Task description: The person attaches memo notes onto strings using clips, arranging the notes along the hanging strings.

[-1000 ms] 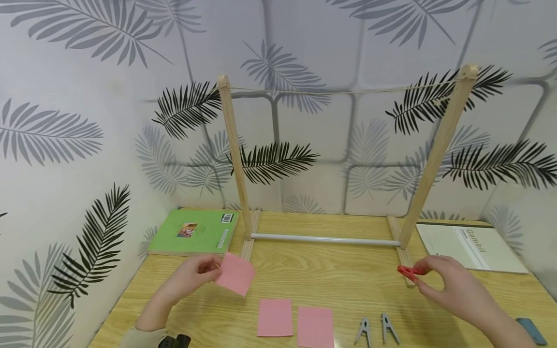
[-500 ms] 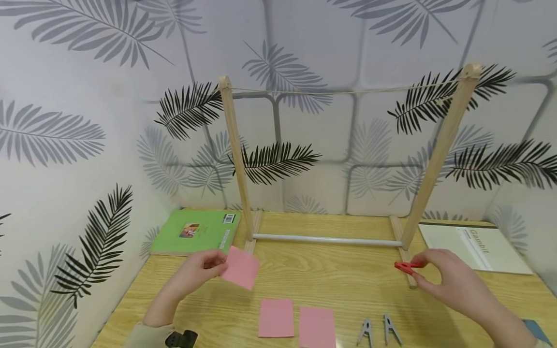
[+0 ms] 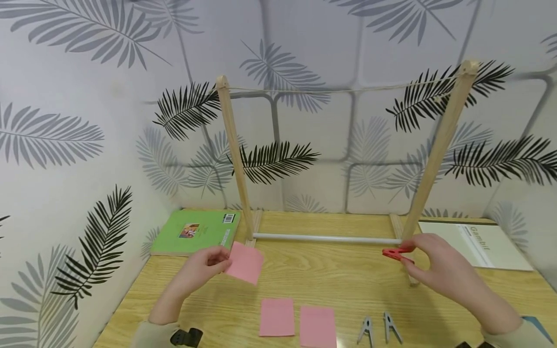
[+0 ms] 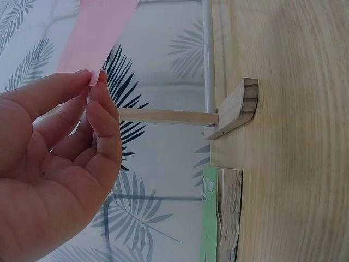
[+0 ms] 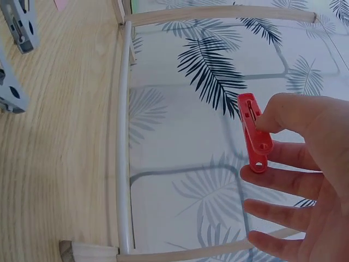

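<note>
My left hand (image 3: 196, 273) pinches a square of pink paper (image 3: 245, 263) by one corner, thumb against fingertip, above the left of the table. In the left wrist view the paper (image 4: 98, 33) rises from between those fingers. On the other side, my right hand (image 3: 444, 266) holds a red clothespin (image 3: 393, 253) in front of the right post. Seen from the right wrist, thumb and index finger grip the clothespin (image 5: 253, 128) while the other fingers spread. Two more pink squares (image 3: 277, 317) lie side by side on the table, left of two grey clothespins (image 3: 390, 327).
A wooden frame stands at the back, with a left post (image 3: 235, 150), a right post (image 3: 439, 150), a string (image 3: 313, 91) between their tops and a white rod (image 3: 326, 238) low down. A green book (image 3: 174, 232) lies left, a pale notebook (image 3: 474, 246) right.
My left hand has moved slightly up and right with the pink paper. The right hand has risen and shifted left, carrying the red clothespin.
</note>
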Tool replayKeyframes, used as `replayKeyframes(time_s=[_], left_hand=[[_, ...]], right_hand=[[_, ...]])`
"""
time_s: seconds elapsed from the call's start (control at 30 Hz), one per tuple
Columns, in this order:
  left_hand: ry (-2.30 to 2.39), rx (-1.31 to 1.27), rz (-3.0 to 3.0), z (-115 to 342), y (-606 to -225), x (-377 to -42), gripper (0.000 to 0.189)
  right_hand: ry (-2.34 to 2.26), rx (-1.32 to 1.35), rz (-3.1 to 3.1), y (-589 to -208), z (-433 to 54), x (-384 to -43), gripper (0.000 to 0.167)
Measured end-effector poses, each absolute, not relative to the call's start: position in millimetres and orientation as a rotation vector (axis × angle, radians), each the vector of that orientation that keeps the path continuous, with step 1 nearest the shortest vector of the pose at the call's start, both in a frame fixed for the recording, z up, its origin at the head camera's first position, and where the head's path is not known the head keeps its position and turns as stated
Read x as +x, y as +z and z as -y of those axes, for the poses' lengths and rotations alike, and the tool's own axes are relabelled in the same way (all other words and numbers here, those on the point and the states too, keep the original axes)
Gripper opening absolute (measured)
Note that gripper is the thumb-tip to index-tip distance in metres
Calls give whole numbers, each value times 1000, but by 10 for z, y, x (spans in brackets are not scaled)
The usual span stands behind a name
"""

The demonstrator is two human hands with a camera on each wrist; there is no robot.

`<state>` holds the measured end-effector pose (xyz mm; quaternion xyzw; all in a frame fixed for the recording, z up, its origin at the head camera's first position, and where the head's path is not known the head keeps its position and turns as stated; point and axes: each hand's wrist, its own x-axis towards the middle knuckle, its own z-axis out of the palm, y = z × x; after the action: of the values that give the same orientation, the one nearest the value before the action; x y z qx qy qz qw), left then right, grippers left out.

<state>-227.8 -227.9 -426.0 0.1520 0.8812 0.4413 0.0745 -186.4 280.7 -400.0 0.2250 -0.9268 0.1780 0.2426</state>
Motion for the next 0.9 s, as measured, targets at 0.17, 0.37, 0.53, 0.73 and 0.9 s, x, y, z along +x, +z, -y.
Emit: replayKeyframes(time_s=[0.17, 0.37, 0.53, 0.73, 0.9], left_hand=[[1371, 446, -2615, 2261, -4223, -2282, 18], [1397, 470, -2613, 2236, -4163, -2287, 18], [1402, 466, -2619, 2215, -4159, -2299, 17], [1438, 446, -2612, 2191, -4162, -2303, 16], [1472, 443, -2605, 2174, -4154, -2309, 17]], right_hand=[[486, 620, 2521, -3929, -2737, -1905, 28], [495, 627, 2548, -3846, -2704, -1956, 26], [495, 632, 2535, -3799, -2687, -1983, 26], [498, 676, 2473, -3748, -2654, -2036, 26], [525, 684, 2455, -3694, -2619, -2066, 27]])
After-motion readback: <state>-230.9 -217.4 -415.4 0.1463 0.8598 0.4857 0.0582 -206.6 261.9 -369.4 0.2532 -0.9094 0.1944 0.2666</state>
